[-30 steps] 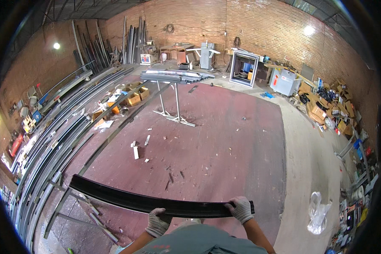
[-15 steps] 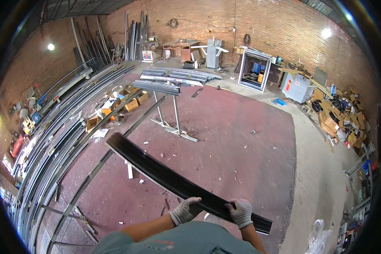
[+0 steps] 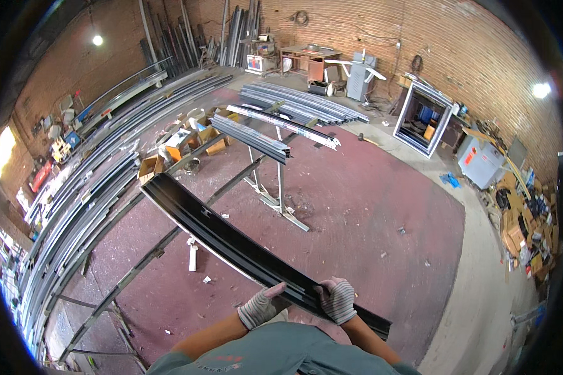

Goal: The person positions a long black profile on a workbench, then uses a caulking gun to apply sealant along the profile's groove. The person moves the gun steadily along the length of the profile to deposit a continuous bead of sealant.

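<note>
A long black metal profile (image 3: 231,244) with lengthwise grooves lies slantwise before me, its far end up at the left and its near end at the lower right. My left hand (image 3: 262,306), in a striped grey glove, grips its near edge from below, thumb along the side. Farther toward the near end, my right hand (image 3: 337,300), gloved alike, is wrapped over the profile with its fingers on the upper face. The far end overlaps a long rail of the metal rack (image 3: 150,249) in the view; whether it touches cannot be made out.
Bundled profiles (image 3: 250,134) rest on a stand (image 3: 281,187) ahead. Long profiles (image 3: 87,219) lie stacked along the left, with cardboard boxes (image 3: 216,142) beside them. A framed window unit (image 3: 424,119), a grey machine (image 3: 480,162) and heaped cardboard (image 3: 515,228) stand to the right.
My view has turned toward the left. The black profile has rolled so its grooved inner face shows more, and both hands have shifted with it, still gripping.
</note>
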Demonstrator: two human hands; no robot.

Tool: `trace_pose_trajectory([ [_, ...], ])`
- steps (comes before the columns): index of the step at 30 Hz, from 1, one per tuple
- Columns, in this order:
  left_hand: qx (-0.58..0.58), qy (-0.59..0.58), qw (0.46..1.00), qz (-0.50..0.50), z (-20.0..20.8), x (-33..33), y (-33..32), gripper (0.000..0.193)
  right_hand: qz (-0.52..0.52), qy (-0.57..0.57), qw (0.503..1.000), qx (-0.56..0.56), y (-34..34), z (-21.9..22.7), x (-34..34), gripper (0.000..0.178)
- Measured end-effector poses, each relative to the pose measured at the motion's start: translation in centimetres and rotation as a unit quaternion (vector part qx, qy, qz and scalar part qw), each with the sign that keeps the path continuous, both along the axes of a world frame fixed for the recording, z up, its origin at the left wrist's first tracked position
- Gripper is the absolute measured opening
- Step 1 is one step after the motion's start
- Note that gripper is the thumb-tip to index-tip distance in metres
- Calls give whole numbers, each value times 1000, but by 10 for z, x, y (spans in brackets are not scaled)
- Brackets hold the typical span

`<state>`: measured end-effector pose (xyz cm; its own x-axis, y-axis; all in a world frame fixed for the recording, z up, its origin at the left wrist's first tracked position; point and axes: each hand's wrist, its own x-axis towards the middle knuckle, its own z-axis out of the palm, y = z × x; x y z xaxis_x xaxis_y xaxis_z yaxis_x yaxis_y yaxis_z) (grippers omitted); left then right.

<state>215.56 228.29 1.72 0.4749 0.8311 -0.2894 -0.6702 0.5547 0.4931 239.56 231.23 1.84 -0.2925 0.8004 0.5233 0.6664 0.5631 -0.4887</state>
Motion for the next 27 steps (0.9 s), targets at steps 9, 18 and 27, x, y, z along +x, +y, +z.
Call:
trace_pose_trajectory([
  [9, 138, 125, 982, 10, -6, -105, 204, 75, -48, -40, 996, 58, 245, 8, -60, 20],
  [18, 64, 319, 939, 111, -75, -197, 272, 68, -114, -122, 985, 36, 492, 14, -88, 25],
  [27, -165, 562, 768, 258, -185, -208, 241, 51, -86, -178, 979, -42, 788, -26, -194, 30],
])
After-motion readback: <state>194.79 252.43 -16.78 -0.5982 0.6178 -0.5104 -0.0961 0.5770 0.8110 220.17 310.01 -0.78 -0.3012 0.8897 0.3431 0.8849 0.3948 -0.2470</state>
